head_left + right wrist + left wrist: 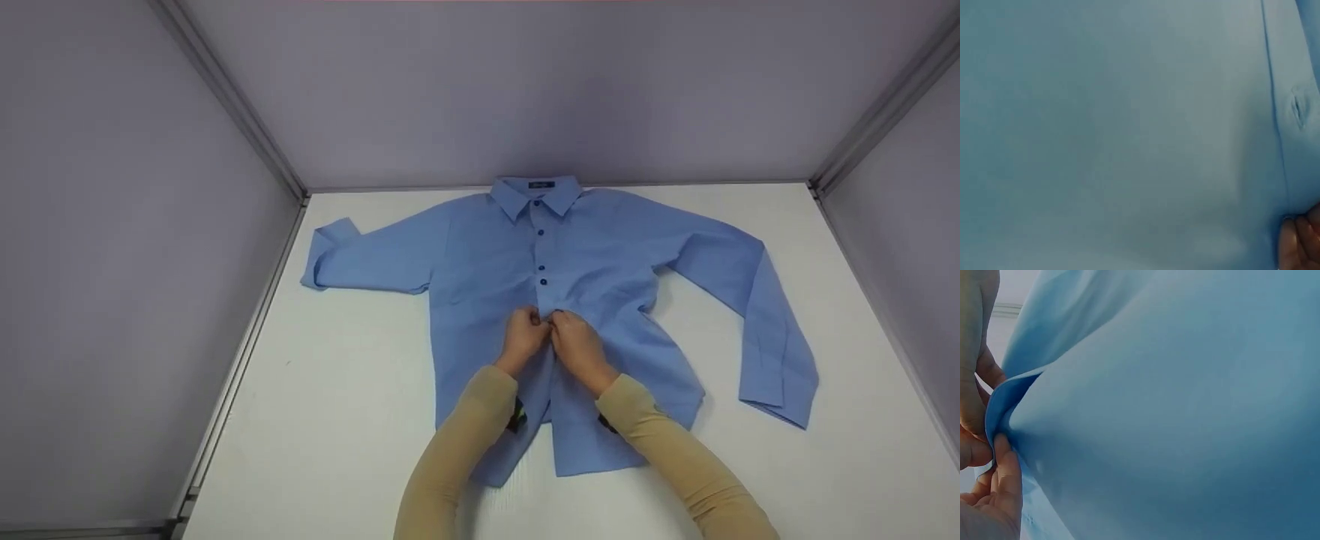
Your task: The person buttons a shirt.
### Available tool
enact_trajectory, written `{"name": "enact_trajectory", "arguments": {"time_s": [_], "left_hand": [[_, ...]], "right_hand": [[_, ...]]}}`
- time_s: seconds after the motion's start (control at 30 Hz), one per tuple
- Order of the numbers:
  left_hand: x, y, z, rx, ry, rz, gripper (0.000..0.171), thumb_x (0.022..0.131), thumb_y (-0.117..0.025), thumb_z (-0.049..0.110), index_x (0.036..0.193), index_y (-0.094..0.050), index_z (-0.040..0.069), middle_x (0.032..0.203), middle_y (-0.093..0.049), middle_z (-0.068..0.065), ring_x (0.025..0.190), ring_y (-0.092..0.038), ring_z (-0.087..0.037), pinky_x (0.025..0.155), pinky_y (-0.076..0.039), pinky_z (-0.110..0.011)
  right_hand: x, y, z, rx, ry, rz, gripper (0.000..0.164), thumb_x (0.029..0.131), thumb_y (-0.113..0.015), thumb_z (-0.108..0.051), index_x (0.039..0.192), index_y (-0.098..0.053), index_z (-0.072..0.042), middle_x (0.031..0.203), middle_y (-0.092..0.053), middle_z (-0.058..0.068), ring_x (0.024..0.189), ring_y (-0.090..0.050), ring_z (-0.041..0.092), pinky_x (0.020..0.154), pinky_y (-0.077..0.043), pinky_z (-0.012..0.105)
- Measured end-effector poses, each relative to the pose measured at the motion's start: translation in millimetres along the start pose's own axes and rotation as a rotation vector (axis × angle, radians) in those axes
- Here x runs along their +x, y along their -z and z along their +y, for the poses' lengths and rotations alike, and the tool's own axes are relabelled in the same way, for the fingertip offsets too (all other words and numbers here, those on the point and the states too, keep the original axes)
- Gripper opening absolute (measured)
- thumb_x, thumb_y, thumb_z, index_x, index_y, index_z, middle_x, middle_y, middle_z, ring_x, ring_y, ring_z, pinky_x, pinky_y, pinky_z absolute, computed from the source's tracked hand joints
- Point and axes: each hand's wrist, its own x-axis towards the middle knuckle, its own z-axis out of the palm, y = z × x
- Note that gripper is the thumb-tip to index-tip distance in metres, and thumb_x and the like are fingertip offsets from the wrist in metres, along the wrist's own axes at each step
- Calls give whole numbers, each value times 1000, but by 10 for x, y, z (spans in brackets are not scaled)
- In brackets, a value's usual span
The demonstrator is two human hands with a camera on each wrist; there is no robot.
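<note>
A blue long-sleeved shirt (487, 255) lies front up, its collar (559, 199) at the back. Dark buttons run down the upper front, the lowest visible button (544, 282) just above the hands. At the front edge, about mid-length, my left hand (523, 339) pinches the fabric. Close against it, my right hand (581, 349) pinches the placket. In the left wrist view, fingertips (1008, 467) grip a lifted, curled fold of cloth. The right wrist view has a buttonhole (1298, 109) in the placket, near curled fingers (1297, 242). Fingers hide whatever lies between them.
Under the shirt is a white table (337, 420), with grey panels on the left, back and right. The left sleeve (375, 259) in view stretches out with a folded end; the right sleeve (757, 315) bends downward. Below the hands the shirt's hem parts.
</note>
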Motion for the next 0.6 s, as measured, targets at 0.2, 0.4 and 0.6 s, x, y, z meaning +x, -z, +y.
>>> {"name": "enact_trajectory", "arguments": {"time_s": [0.2,0.4,0.6], "left_hand": [[-6,26,1,-37,-26,-27,20,76,-54,-4,65,-41,7,49,-26,3,41,-23,-7,42,-21,-21],[-9,32,-20,-45,-24,-10,3,78,-55,-1,78,-57,-3,60,-48,-3,49,-37,-7,47,-33,-20],[-31,12,-14,41,10,-14,6,79,-59,4,83,-60,0,71,-58,-6,59,-49,-11,55,-41,-23]], "right_hand": [[-22,2,34,100,-31,32,6,85,-56,-2,82,-60,0,77,-58,13,69,-57,26,60,-46,36],[2,32,33,143,-71,-29,9,85,-55,-3,79,-61,1,75,-58,12,66,-55,26,59,-45,37],[64,95,12,163,-177,-139,16,84,-55,-1,68,-57,-1,62,-52,9,54,-49,22,51,-40,35]]}}
